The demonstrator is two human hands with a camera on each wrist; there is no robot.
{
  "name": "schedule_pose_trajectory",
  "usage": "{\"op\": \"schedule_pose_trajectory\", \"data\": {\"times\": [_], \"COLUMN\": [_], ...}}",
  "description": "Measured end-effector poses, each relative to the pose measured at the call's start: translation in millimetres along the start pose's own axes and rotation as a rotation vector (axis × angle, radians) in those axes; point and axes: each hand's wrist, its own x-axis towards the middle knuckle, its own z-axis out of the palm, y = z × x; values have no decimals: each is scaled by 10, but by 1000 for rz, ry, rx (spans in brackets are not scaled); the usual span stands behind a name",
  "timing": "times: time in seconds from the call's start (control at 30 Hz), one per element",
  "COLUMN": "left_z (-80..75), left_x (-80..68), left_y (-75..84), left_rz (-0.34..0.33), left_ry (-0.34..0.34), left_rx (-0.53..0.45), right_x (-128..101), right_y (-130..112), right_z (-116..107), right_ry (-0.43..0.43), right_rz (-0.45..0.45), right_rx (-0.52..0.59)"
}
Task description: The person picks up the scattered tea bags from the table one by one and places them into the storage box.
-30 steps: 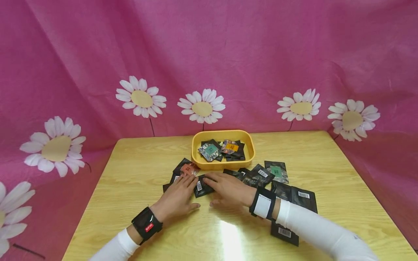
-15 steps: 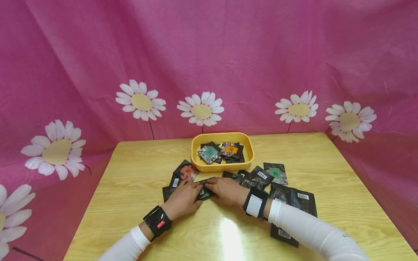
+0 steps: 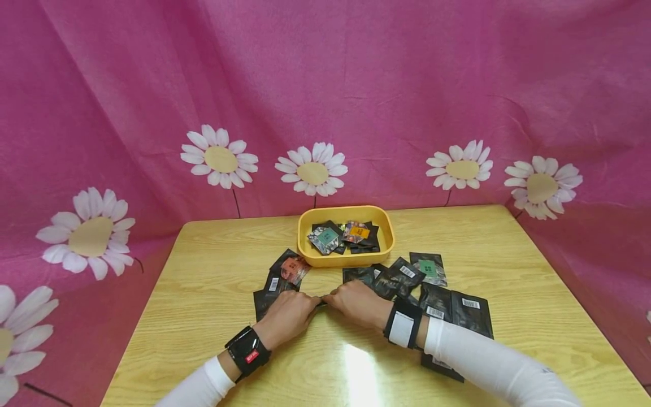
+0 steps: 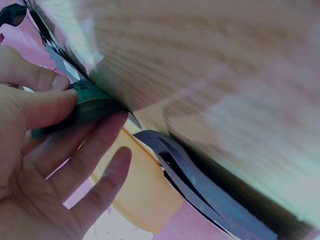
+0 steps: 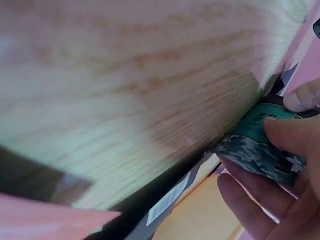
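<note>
Both hands meet at the middle of the table around one small black sachet with a green label (image 5: pixel 260 125). My left hand (image 3: pixel 290 316) pinches one side of it between thumb and fingers. Opposite, my right hand (image 3: pixel 358 305) pinches the other side. From the head view only a thin dark edge shows between the fingertips. In the left wrist view the sachet (image 4: pixel 92 102) is tilted up, its green face toward the thumb. Beyond the hands stands a yellow tray (image 3: pixel 346 261) with several sachets (image 3: pixel 325 237) in it.
Left of the hands lie overlapping black sachets, one with a red label (image 3: pixel 294 269). More dark sachets (image 3: pixel 407 274) spread to the right, with a green-labelled sachet (image 3: pixel 429 268) behind them. Two larger-looking black sachets (image 3: pixel 472 314) lie beside the right forearm. A pink flowered cloth (image 3: pixel 381 102) hangs behind.
The sachet lay flat under the fingertips; now both hands pinch it and it is turned nearly edge-on. The hands have drawn together and slightly toward the body.
</note>
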Motion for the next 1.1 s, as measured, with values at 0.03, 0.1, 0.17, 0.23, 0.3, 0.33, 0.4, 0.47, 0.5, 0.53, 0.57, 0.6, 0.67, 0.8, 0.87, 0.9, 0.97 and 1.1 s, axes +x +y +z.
{"op": "schedule_pose_trajectory", "data": {"times": [0.03, 0.1, 0.17, 0.23, 0.3, 0.33, 0.4, 0.47, 0.5, 0.53, 0.57, 0.6, 0.67, 0.8, 0.87, 0.9, 0.97, 1.1], "left_z": [-17, -65, -132, -214, -302, -347, -434, -516, -551, -583, -615, -646, -700, -800, -838, -853, -879, -891], "left_x": [-2, 0, 5, 17, 33, 44, 76, 121, 146, 176, 208, 238, 289, 390, 453, 488, 555, 680], "left_y": [5, 14, 23, 35, 48, 53, 55, 44, 34, 18, 3, -12, -38, -82, -108, -123, -156, -244], "left_rz": [1, 3, 6, 8, 7, 9, 9, 21, 30, 41, 51, 60, 73, 75, 72, 71, 66, 46], "left_ry": [2, 14, 29, 48, 66, 78, 99, 127, 146, 165, 182, 201, 240, 286, 300, 304, 307, 289], "left_rx": [-1, -6, -7, -8, -14, -11, -17, 0, 11, 25, 36, 49, 67, 81, 93, 98, 103, 101], "right_x": [-5, -13, -14, -11, -7, -2, 10, 30, 41, 54, 65, 75, 95, 131, 158, 171, 200, 271], "right_y": [-2, 0, 8, 22, 41, 48, 68, 99, 115, 136, 159, 182, 226, 313, 364, 391, 446, 561], "right_z": [-25, -85, -170, -255, -340, -388, -470, -543, -578, -609, -638, -667, -726, -837, -879, -894, -917, -910], "right_ry": [6, 12, 17, 29, 50, 64, 96, 148, 171, 188, 200, 211, 217, 216, 222, 225, 227, 225], "right_rz": [-4, -8, -5, 2, 8, 10, 22, 25, 29, 34, 42, 50, 65, 89, 98, 105, 124, 156], "right_rx": [6, 15, 33, 52, 65, 73, 85, 77, 74, 73, 83, 85, 110, 135, 127, 128, 131, 133]}}
